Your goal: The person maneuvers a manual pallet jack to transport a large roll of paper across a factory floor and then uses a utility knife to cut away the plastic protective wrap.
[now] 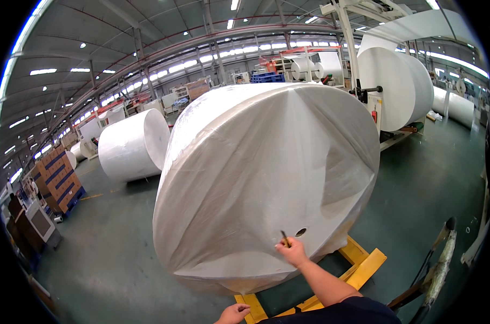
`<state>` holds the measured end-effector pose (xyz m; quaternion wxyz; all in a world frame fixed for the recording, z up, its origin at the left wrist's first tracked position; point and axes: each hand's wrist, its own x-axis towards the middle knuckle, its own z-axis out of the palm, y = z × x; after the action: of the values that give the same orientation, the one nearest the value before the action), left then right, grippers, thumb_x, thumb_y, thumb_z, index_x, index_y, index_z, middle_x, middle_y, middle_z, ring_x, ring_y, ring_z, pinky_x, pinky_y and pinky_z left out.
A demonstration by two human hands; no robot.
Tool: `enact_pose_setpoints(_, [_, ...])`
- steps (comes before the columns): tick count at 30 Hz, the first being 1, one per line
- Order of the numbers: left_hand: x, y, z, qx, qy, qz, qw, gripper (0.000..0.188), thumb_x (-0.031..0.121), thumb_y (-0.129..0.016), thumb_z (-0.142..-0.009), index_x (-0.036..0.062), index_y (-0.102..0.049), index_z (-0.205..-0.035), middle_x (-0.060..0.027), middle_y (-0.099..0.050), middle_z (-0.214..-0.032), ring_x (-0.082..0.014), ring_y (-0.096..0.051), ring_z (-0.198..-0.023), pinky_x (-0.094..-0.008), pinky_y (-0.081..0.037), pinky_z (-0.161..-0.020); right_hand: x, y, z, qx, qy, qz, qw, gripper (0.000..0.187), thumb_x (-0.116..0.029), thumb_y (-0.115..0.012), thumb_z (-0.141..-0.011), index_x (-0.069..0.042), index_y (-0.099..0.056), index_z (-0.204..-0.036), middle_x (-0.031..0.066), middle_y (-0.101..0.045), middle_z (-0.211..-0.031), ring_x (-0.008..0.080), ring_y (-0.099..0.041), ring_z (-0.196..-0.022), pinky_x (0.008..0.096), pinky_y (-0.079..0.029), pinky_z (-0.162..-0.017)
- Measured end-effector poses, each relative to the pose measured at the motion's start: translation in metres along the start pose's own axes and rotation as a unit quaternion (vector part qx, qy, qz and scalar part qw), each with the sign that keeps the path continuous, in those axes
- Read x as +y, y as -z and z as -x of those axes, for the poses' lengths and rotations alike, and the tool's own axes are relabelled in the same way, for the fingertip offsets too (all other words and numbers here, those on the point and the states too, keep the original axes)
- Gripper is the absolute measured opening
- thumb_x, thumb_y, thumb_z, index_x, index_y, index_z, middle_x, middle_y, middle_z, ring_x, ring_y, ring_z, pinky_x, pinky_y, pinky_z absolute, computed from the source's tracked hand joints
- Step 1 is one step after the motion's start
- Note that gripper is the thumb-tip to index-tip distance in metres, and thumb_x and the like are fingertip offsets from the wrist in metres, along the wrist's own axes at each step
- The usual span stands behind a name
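Observation:
A huge white roll [223, 135], wrapped in creased translucent plastic film, fills the middle of the view, its broad end face toward me. My right hand [292, 252] is closed around a slim dark tool [285, 237] that looks like a utility knife, its tip pointing up. That hand is in front of the lower part of the end face, just beside a small dark round core hole [300, 232]; whether the tip touches the film I cannot tell. Lower down, my left hand [235, 314] hangs with loosely bent fingers, nothing visible in it, near a yellow metal frame [366, 270].
Another white roll [131, 146] lies on the green floor at left, with stacked cartons [59, 175] beyond it. A machine carrying a big white roll [393, 89] stands at back right. Close at lower right is a worn metal bar or handle [441, 264].

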<state>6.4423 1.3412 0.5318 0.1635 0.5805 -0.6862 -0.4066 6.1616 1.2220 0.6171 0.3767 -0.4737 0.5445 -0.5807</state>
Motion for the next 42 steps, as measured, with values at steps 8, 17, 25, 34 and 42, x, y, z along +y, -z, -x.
enact_pose_setpoints(8, [0.046,0.022,0.021,-0.062,-0.043,0.035,0.997,0.029,0.028,-0.057,-0.078,0.0087,-0.061,-0.099,-0.0117,-0.062,-0.092,-0.0227,-0.059,-0.084,-0.0310,-0.046,-0.074,-0.063,-0.056,0.032,-0.026,0.150,0.034,0.988,0.022,-0.021,-0.066,-0.071,-0.002,-0.054,-0.072,0.0057,-0.047,-0.064,0.0179,-0.046,-0.060,0.0300,-0.039,-0.057])
enact_pose_setpoints(17, [-0.092,0.032,0.090,0.047,0.016,0.159,0.986,0.028,0.024,-0.058,-0.078,0.0043,-0.061,-0.098,-0.0124,-0.063,-0.092,-0.0209,-0.060,-0.084,-0.0307,-0.046,-0.075,-0.050,-0.063,0.070,0.204,0.183,0.142,0.951,0.035,-0.006,-0.057,-0.071,-0.001,-0.045,-0.104,0.0094,-0.044,-0.086,0.0182,-0.045,-0.072,0.0286,-0.038,-0.064])
enact_pose_setpoints(25, [-0.170,0.121,0.212,0.162,0.207,0.190,0.946,0.023,0.018,-0.060,-0.073,0.0104,-0.063,-0.095,-0.0051,-0.063,-0.083,-0.0135,-0.059,-0.078,-0.0268,-0.047,-0.071,-0.052,-0.230,0.174,-0.078,0.142,0.196,0.967,0.024,-0.011,-0.049,-0.078,0.000,-0.047,-0.099,0.0132,-0.049,-0.080,0.0250,-0.051,-0.074,0.0326,-0.041,-0.070])
enact_pose_setpoints(34, [-0.253,0.135,0.339,0.408,0.337,0.346,0.775,0.025,0.011,-0.058,-0.073,0.0058,-0.059,-0.098,-0.0068,-0.060,-0.087,-0.0164,-0.058,-0.077,-0.0302,-0.046,-0.068,-0.046,-0.397,0.277,-0.645,-0.036,0.190,0.739,0.030,-0.020,-0.045,-0.086,-0.008,-0.045,-0.113,0.0048,-0.056,-0.083,0.0115,-0.053,-0.071,0.0272,-0.044,-0.065])
enact_pose_setpoints(42, [-0.279,0.203,0.285,0.429,0.275,0.651,0.563,0.042,0.043,-0.048,-0.083,0.0094,-0.050,-0.107,-0.0038,-0.054,-0.096,-0.0183,-0.053,-0.086,-0.0382,-0.044,-0.073,-0.043,-0.510,0.320,-0.725,-0.051,0.085,0.682,0.028,-0.016,-0.044,-0.085,-0.008,-0.046,-0.112,0.0029,-0.056,-0.080,0.0107,-0.052,-0.062,0.0244,-0.045,-0.060])
